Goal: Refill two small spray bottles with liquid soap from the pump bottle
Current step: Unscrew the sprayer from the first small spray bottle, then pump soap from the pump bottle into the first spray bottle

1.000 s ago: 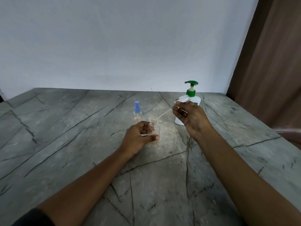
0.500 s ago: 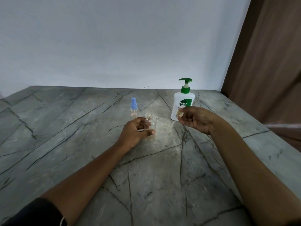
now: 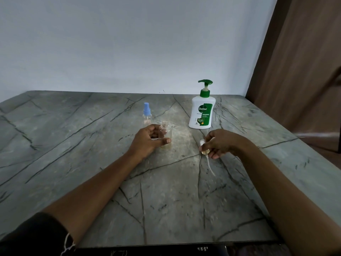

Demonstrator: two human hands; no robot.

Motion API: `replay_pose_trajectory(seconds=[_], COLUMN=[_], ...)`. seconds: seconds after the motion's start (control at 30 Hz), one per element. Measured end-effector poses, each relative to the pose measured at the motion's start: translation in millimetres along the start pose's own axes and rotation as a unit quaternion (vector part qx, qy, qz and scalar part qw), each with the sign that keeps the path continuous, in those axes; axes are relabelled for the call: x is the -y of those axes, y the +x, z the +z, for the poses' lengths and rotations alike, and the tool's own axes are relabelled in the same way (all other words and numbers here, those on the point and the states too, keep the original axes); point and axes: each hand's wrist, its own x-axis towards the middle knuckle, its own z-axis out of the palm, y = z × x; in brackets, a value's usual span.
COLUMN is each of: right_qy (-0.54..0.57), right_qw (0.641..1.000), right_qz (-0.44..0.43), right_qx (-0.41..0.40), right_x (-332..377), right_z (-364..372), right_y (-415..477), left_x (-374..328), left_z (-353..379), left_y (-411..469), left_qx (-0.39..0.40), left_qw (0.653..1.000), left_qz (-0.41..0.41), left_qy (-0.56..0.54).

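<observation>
My left hand (image 3: 147,141) grips the uncapped spray bottle (image 3: 166,133), which is upright on the marble table (image 3: 73,145) with a bit of yellowish liquid at the bottom. My right hand (image 3: 219,143) pinches the loose sprayer head (image 3: 203,145) low over the table, its dip tube trailing toward me. The blue-capped spray bottle (image 3: 147,115) stands just behind my left hand, and the pump bottle (image 3: 202,113) is upright farther back right.

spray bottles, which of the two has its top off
The nearer spray bottle, gripped by the left hand: its threaded neck is bare. The farther bottle wears a blue spray cap.
</observation>
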Motion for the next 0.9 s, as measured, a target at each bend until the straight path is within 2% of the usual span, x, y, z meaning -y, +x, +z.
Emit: replay_pose_trajectory(seconds=[0.27, 0.53, 0.6, 0.67, 0.7, 0.8, 0.83, 0.9], right_qy=[-0.056, -0.109, -0.138, -0.16, -0.141, 0.013, 0.063, 0.157], right_qw=[0.997, 0.993, 0.988, 0.978, 0.973, 0.945, 0.932, 0.921], right_qz=[-0.019, -0.013, -0.021, -0.054, -0.078, -0.149, -0.166, -0.178], right_qx=[-0.041, -0.044, -0.067, -0.125, -0.166, -0.293, -0.317, -0.308], right_x=[-4, 1, 2, 3, 3, 4, 5, 7], right_z=[7, 6, 5, 3, 2, -3, -6, -13], right_y=[5, 0, 0, 1, 5, 26, 35, 51], left_x=[1, -1, 0, 2, 2, 2, 1, 0], left_z=[0, 0, 0, 0, -1, -1, -1, -1], left_y=[1, 0, 1, 1, 2, 1, 1, -1], left_qx=[-0.001, 0.0, 0.001, 0.0, -0.001, -0.002, -0.003, -0.004], left_qw=[1.0, 1.0, 1.0, 1.0, 1.0, 1.0, 1.0, 1.0], left_qz=[-0.001, 0.003, 0.002, 0.0, -0.001, -0.004, -0.004, -0.005], left_qy=[-0.002, 0.001, 0.003, 0.004, 0.006, 0.006, 0.005, -0.002])
